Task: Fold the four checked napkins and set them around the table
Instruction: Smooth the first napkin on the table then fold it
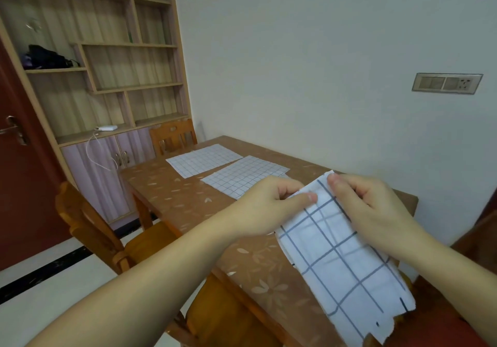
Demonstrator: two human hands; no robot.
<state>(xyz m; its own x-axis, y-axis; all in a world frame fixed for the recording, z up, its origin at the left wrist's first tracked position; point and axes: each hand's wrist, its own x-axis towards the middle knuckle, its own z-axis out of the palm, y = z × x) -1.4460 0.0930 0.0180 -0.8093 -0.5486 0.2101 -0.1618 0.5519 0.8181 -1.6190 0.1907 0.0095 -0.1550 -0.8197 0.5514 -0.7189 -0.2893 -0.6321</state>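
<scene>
We see a white woven napkin with a dark blue check (341,255), folded into a long strip, held slanting above the near part of the brown counter with a glossy, pale leaf-patterned top (172,196). The left hand (265,207) pinches the strip's upper end, thumb pressed flat on the cloth and fingers (286,192) curled beneath. The right hand (373,209) grips the same end at its upper corner, its fingers clamped on the fabric. The strip's lower edge looks frayed and uneven. Two further white checked napkins lie flat and unfolded as squares farther along the counter: one (246,176) nearer our hands, one (204,159) beyond it, close together. Orange wooden chairs (86,228) stand at the counter's left side.
</scene>
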